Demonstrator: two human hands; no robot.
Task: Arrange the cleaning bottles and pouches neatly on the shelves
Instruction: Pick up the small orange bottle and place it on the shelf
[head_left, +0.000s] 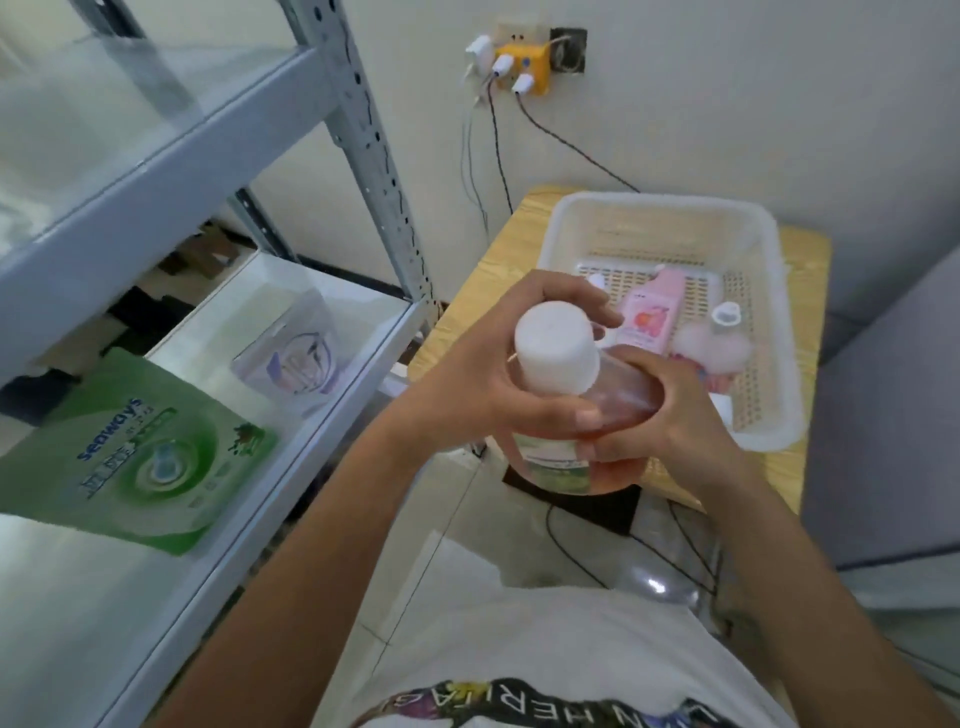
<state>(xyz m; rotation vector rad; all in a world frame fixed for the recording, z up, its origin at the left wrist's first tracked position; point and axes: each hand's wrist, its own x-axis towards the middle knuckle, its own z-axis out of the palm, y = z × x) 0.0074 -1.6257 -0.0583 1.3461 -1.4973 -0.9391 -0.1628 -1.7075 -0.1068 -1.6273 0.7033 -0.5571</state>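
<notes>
A clear bottle (566, 441) with a big white cap and a green-white label is held in front of my chest, between the shelf and the small table. My left hand (488, 374) grips it around the neck under the cap. My right hand (660, 415) curls around its body from the right. A green pouch (135, 457) lies flat on the lower shelf (291, 447), and a clear purple-printed pouch (296, 353) stands further back on it. In the white basket (763, 291) lie a pink bottle (652, 317) and a pale pink bottle (719, 345).
The basket sits on a small wooden table (498, 280) to the right of the grey metal shelf unit. An upper glass shelf (156, 104) is at top left. A yellow power adapter (519, 70) with cables hangs on the wall. Cables trail on the floor under the table.
</notes>
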